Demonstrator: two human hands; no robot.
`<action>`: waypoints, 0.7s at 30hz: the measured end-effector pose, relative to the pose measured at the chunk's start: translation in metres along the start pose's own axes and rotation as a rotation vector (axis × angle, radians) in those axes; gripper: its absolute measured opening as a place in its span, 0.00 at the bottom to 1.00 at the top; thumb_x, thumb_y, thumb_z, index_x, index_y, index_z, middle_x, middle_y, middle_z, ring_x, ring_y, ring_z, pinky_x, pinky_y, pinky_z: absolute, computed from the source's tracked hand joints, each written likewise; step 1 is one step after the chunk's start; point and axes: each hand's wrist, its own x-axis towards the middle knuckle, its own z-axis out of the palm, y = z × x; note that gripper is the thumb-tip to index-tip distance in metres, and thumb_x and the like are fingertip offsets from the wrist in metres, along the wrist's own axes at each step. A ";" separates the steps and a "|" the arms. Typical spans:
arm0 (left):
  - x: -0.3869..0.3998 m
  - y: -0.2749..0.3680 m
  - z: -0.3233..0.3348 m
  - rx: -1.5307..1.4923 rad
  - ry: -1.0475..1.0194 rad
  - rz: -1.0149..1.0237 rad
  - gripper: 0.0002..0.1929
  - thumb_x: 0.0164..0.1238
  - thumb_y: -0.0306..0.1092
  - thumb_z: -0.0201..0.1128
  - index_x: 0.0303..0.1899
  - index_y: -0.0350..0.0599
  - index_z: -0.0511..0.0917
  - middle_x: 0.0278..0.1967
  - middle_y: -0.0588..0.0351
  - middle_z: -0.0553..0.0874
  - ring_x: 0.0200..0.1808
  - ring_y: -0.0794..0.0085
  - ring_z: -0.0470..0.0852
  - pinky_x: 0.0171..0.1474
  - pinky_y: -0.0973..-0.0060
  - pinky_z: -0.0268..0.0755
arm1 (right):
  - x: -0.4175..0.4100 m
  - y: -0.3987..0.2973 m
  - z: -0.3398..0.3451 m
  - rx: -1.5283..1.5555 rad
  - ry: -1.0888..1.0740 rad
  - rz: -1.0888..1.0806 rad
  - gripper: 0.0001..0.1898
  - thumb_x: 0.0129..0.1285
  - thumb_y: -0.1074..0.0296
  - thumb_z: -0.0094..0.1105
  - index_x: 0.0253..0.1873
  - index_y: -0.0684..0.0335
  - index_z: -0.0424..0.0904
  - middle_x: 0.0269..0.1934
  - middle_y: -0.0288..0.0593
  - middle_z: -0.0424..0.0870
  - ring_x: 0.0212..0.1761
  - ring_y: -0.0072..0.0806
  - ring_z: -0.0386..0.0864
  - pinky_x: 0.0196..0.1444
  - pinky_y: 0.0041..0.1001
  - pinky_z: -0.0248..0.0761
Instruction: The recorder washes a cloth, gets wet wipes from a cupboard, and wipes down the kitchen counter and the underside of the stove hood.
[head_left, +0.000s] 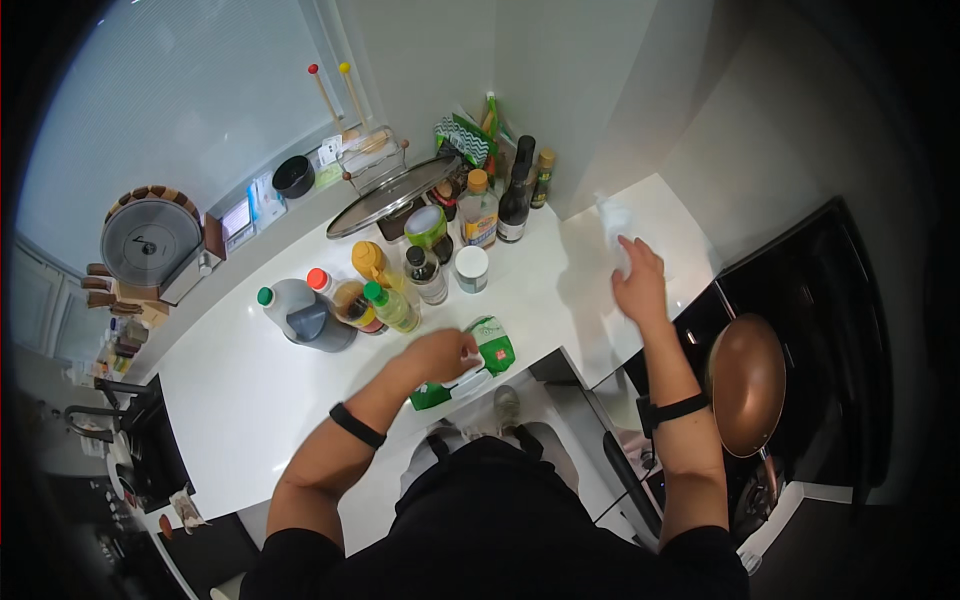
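Note:
My left hand (442, 354) is over a green soft pack of wipes (495, 346) at the counter's front edge. Its fingers curl down by the pack's white plastic lid (472, 384); whether they grip the pack is hidden. Out to the right, my right hand (641, 283) reaches across the white countertop with a thin white wipe (615, 216) at its thumb and fingers. The wipe looks crumpled and blurred, and part of it extends beyond the fingertips towards the wall.
Several bottles, among them a large grey jug (319, 322) and a green-capped bottle (394, 307), stand beyond my left hand. A white-lidded jar (472, 268) is nearby. A copper-coloured pan (748, 386) sits at the right on a black cooktop (832, 360). A glass lid (394, 196) leans behind.

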 end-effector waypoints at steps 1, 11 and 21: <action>-0.007 -0.007 0.019 0.002 0.019 0.012 0.24 0.66 0.54 0.69 0.52 0.45 0.85 0.51 0.42 0.87 0.52 0.50 0.86 0.56 0.58 0.78 | -0.014 -0.007 0.009 -0.251 0.014 -0.133 0.23 0.60 0.78 0.59 0.62 0.61 0.79 0.56 0.55 0.83 0.60 0.52 0.79 0.62 0.40 0.73; -0.044 -0.062 0.117 -0.177 0.613 0.152 0.38 0.59 0.39 0.78 0.68 0.40 0.68 0.63 0.40 0.76 0.65 0.44 0.76 0.68 0.59 0.70 | -0.138 -0.072 0.123 0.425 -0.865 -0.473 0.28 0.62 0.67 0.67 0.68 0.61 0.76 0.68 0.57 0.73 0.70 0.52 0.70 0.72 0.42 0.67; -0.018 -0.063 0.140 -0.520 0.743 -0.171 0.23 0.65 0.34 0.71 0.59 0.43 0.75 0.55 0.45 0.81 0.57 0.50 0.81 0.59 0.59 0.74 | -0.149 -0.076 0.171 0.362 -0.672 -0.215 0.13 0.64 0.61 0.67 0.49 0.60 0.84 0.45 0.48 0.85 0.53 0.49 0.80 0.56 0.45 0.75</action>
